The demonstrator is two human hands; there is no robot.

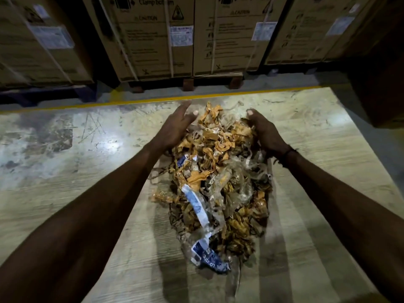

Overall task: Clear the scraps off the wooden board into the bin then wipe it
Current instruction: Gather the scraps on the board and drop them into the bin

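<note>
Scraps sit heaped mid-board: orange-brown tape strips, clear film, blue-and-white label bits. Your left hand is at the pile's far-left edge, grip released, fingers straight, palm against the heap. Your right hand is on the far-right edge, fingers curled into the scraps, grasping them. Right fingertips are buried in the pile, so can't tell how deep the hold goes. Wooden board is pale, scuffed and stained at left, serving as your surface. Beyond it: a yellow floor line, then strapped cardboard boxes on pallets. Room is dim.
</note>
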